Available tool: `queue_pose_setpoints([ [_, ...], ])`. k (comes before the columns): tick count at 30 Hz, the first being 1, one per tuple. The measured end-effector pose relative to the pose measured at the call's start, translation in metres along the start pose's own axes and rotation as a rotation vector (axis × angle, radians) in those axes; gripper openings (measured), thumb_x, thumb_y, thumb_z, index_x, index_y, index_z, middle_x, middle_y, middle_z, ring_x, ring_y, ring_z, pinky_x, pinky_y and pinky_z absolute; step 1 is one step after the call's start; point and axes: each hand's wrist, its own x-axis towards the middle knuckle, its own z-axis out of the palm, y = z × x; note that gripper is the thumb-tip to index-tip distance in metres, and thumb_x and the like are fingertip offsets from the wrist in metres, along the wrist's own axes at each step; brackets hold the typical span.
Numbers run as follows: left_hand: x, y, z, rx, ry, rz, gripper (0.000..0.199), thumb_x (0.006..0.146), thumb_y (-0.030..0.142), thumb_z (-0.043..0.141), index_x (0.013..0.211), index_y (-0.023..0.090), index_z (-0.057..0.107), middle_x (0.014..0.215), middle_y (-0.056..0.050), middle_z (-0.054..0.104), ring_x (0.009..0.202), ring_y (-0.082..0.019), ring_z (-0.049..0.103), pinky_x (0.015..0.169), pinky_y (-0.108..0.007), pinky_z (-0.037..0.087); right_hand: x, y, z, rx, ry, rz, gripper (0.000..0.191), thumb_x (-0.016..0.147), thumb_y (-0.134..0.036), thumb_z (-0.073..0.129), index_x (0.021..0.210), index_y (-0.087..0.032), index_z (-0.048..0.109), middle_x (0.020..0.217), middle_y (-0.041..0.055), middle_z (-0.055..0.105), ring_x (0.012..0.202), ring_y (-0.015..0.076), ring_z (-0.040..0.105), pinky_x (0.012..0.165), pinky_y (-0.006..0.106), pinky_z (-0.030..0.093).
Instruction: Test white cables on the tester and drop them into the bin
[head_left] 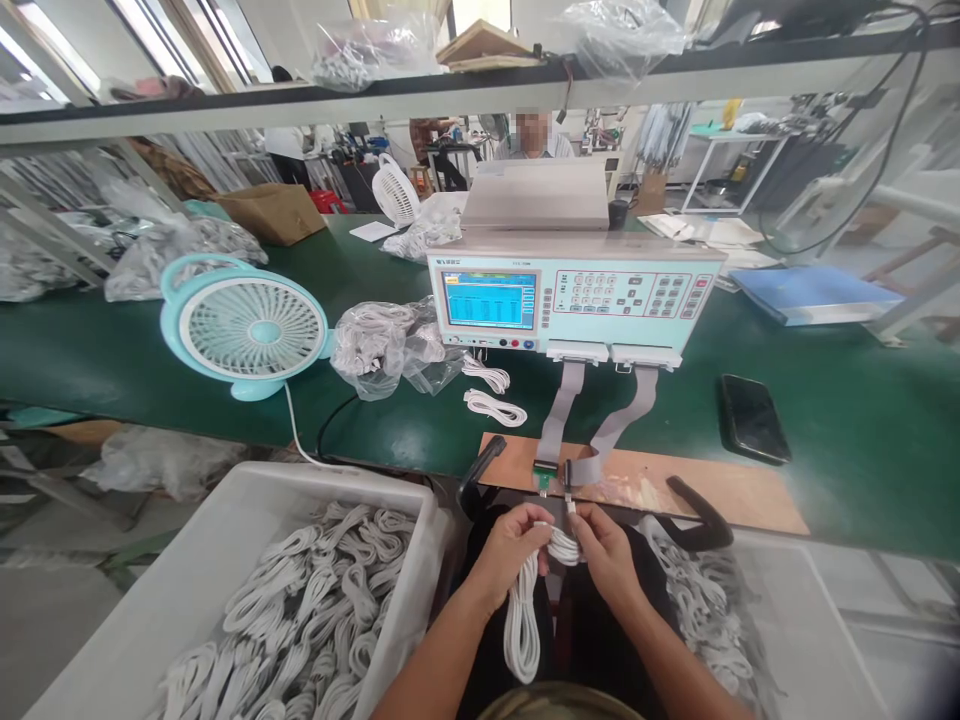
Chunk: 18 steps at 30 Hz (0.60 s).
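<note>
A bundled white cable (523, 630) hangs from my left hand (514, 550), whose fingers are closed round it. With its fingertips pinched, my right hand (606, 555) holds a white plug end of that cable at the tip of a grey ribbon lead (589, 470); whether the plug is seated there I cannot tell. Just left of it, a second ribbon lead (559, 415) ends in a small green circuit board (543, 480). Both leads run from a cable tester (574, 295) with a lit blue screen.
Left stands a white bin (247, 480) full of bundled cables; right is another bin (817, 600). A wooden board (697, 490) lies along the table edge. On the green table (390, 435) are a fan (259, 330), bagged cables (371, 345) and a phone (754, 418). A person (532, 140) sits beyond.
</note>
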Motion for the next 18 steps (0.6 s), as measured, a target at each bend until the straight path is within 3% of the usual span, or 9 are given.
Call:
queue_pose_setpoints([
  [2,-0.001,0.003,-0.002,0.020,-0.011,-0.010,0.029,0.069,0.035,0.068,0.087,0.014,0.059,0.058,0.004,0.056,0.040,-0.007,0.049,0.041,-0.018,0.031,0.000,0.000,-0.001,-0.001,-0.008,0.011,0.027,0.081,-0.045,0.060,0.075,-0.019,0.063,0.061,-0.0021,0.052,0.056,0.0139,0.043,0.054,0.024,0.037],
  [8,0.001,0.009,-0.003,0.194,0.105,0.161,0.021,0.073,0.033,0.065,0.077,0.013,0.063,0.059,0.004,0.053,0.042,-0.006,0.049,0.044,-0.018,0.035,0.001,-0.006,0.003,0.056,-0.025,0.045,0.032,0.077,-0.048,0.064,0.068,-0.018,0.060,0.058,-0.0028,0.049,0.054,0.0131,0.041,0.053,0.024,0.035],
  [11,-0.001,0.010,-0.008,0.037,0.028,0.061,0.020,0.073,0.032,0.064,0.084,0.015,0.062,0.053,0.006,0.050,0.039,-0.006,0.048,0.041,-0.017,0.033,0.000,-0.013,0.008,0.206,-0.033,0.188,0.033,0.073,-0.049,0.068,0.067,-0.018,0.059,0.056,-0.0030,0.049,0.051,0.0120,0.041,0.050,0.023,0.034],
  [15,-0.005,0.012,-0.016,-0.186,-0.145,-0.044,0.027,0.065,0.028,0.068,0.088,0.014,0.063,0.071,0.001,0.060,0.036,-0.007,0.050,0.035,-0.018,0.031,0.001,-0.022,0.014,0.390,0.020,0.344,0.036,0.064,-0.048,0.077,0.066,-0.016,0.060,0.055,-0.0023,0.053,0.048,0.0105,0.042,0.047,0.022,0.033],
  [18,-0.006,0.013,-0.015,-0.144,-0.114,-0.008,0.035,0.061,0.026,0.072,0.092,0.014,0.064,0.075,-0.001,0.064,0.036,-0.007,0.051,0.037,-0.019,0.033,0.002,-0.023,0.015,0.461,0.038,0.389,0.036,0.061,-0.045,0.080,0.066,-0.015,0.061,0.055,-0.0016,0.055,0.047,0.0096,0.043,0.047,0.021,0.034],
])
